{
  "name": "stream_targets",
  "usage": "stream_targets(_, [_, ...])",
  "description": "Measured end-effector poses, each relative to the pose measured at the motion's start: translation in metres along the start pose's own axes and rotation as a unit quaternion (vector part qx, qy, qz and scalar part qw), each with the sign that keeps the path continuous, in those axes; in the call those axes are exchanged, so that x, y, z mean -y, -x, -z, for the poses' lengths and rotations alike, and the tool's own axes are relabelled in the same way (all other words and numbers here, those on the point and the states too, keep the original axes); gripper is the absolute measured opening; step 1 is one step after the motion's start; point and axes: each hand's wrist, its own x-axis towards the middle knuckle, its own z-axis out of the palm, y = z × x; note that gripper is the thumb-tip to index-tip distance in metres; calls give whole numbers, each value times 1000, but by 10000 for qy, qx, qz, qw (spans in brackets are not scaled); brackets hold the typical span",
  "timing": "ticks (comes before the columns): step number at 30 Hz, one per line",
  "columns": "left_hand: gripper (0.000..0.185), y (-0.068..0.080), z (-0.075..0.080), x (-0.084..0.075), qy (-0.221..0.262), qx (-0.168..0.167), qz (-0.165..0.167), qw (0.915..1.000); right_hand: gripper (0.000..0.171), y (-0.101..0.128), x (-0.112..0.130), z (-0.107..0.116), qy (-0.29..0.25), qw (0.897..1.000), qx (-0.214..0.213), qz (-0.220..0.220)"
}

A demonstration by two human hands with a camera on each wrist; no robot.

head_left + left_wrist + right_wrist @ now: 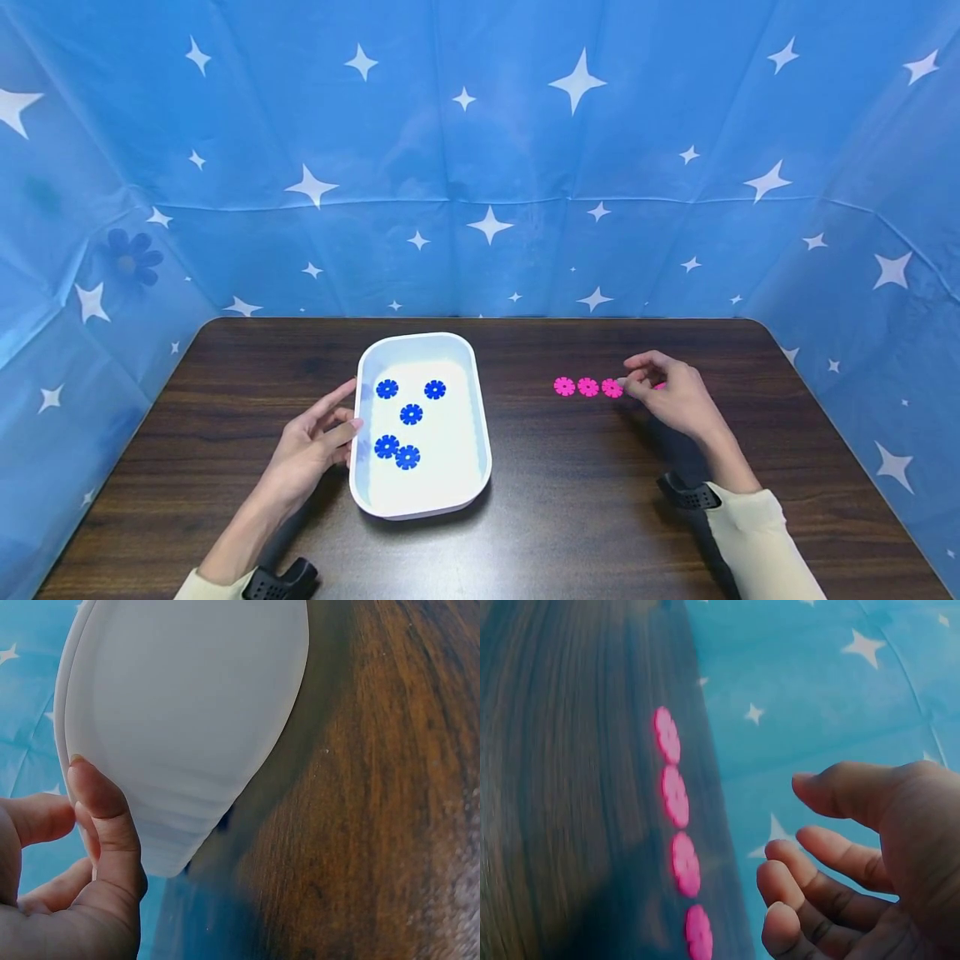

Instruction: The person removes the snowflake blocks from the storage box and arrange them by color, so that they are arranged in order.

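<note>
A white tray lies on the dark wooden table and holds several blue flower-shaped discs. My left hand rests against the tray's left side. In the left wrist view its thumb touches the tray's outer wall and the other fingers are relaxed. To the right, pink discs lie flat in a row on the table. My right hand hovers at the row's right end, partly hiding the last disc. The right wrist view shows the pink row and the right hand loosely curled, holding nothing.
A blue star-printed cloth closes in the table at the back and on both sides. Bare table lies in front of the tray and between the tray and the pink row.
</note>
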Motion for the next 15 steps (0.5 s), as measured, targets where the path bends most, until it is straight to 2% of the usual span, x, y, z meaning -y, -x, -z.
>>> stream_targets(15, [63,-2,1,2,7,17,18,10000,31,1,46,-20,-316,9951,249,902])
